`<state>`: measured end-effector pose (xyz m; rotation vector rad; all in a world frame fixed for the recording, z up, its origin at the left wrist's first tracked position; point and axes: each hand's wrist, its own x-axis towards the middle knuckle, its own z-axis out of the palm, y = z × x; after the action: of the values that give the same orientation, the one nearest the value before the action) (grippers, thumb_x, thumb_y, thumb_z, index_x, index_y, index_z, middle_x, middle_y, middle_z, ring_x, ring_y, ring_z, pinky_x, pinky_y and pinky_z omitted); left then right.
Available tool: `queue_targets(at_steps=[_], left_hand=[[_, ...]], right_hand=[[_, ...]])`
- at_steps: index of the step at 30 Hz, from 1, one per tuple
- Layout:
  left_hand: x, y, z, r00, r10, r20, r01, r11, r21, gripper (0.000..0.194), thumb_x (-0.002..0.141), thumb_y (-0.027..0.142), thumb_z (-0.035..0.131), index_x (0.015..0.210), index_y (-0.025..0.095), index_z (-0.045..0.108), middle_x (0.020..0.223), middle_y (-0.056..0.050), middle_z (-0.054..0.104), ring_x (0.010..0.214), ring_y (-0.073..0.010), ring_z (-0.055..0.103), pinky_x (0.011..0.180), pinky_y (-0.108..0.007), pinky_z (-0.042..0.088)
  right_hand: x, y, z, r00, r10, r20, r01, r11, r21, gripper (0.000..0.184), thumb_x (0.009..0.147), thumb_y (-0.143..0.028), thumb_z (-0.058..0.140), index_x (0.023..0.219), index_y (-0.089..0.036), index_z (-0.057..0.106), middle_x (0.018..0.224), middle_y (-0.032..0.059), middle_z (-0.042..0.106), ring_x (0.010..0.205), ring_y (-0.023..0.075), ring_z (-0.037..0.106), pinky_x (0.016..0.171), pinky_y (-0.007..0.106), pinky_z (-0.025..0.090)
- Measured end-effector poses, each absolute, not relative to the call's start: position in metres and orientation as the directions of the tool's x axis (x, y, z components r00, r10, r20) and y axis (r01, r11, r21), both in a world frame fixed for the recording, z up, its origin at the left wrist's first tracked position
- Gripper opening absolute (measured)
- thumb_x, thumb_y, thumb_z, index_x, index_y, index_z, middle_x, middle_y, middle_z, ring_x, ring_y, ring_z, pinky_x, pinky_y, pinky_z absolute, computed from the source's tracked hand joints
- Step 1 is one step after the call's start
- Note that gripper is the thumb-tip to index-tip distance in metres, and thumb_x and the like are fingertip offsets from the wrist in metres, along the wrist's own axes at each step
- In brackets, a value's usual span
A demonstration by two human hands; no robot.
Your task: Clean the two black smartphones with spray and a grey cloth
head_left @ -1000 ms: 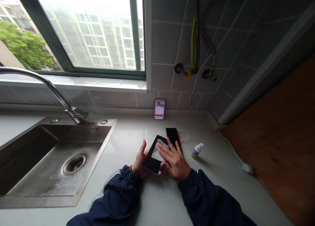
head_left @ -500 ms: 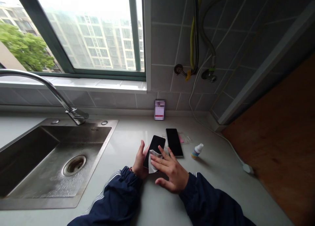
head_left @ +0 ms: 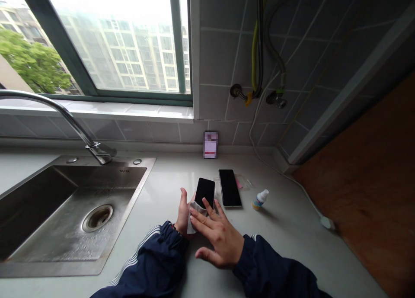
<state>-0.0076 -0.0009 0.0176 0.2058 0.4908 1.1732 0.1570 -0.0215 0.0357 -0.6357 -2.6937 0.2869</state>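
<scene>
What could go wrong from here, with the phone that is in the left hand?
The right hand presses the cloth on the lower end of the phone, so the phone might tip or slip from the left hand onto the countertop. The right fingertips are also close to the second phone and could nudge it. The small bottle stands to the right; a wide swing of the right arm might knock it over.
</scene>
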Motion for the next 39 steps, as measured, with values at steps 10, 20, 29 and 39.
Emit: queue_targets(at_steps=[10,20,29,39], left_hand=[[-0.011,-0.002,0.025,0.264,0.925,-0.274,-0.85,0.358,0.388,0.091,0.087,0.079,0.036,0.139,0.006,0.054,0.11,-0.023,0.072,0.102,-0.0361,0.07,0.096,-0.049,0.051],[-0.011,0.002,0.018,0.228,0.91,-0.346,-0.831,0.367,0.417,0.089,0.089,0.076,0.035,0.14,0.006,0.053,0.112,-0.023,0.072,0.1,-0.0358,0.071,0.096,-0.049,0.051],[-0.003,0.001,0.02,0.25,0.934,-0.255,-0.821,0.344,0.455,0.074,0.092,0.068,0.044,0.14,0.013,0.053,0.111,-0.015,0.073,0.098,-0.0311,0.071,0.094,-0.042,0.052],[-0.007,0.007,0.029,0.098,0.955,-0.278,-0.81,0.239,0.536,0.066,0.094,0.063,0.046,0.133,0.011,0.057,0.097,-0.015,0.075,0.08,-0.0278,0.073,0.076,-0.039,0.057]], right_hand=[[0.161,-0.009,0.029,-0.741,0.528,0.415,0.453,0.849,-0.272,0.052,0.104,-0.05,0.039,0.143,-0.018,0.054,0.152,0.0059,0.048,0.153,0.0343,0.016,0.121,0.065,0.015],[0.156,-0.016,0.03,-0.79,0.475,0.389,0.405,0.879,-0.251,0.06,0.099,-0.052,0.05,0.147,-0.016,0.049,0.153,0.0077,0.047,0.153,0.0331,0.017,0.122,0.061,0.019],[0.16,-0.005,0.022,-0.714,0.579,0.394,0.552,0.811,-0.192,0.056,0.099,-0.04,0.054,0.151,-0.02,0.044,0.155,0.0089,0.043,0.152,0.035,0.017,0.117,0.065,0.028],[0.165,0.003,0.012,-0.684,0.511,0.52,0.461,0.856,-0.235,0.038,0.092,-0.015,0.051,0.127,-0.019,0.065,0.14,0.0071,0.062,0.142,0.0299,0.043,0.112,0.057,0.041]])
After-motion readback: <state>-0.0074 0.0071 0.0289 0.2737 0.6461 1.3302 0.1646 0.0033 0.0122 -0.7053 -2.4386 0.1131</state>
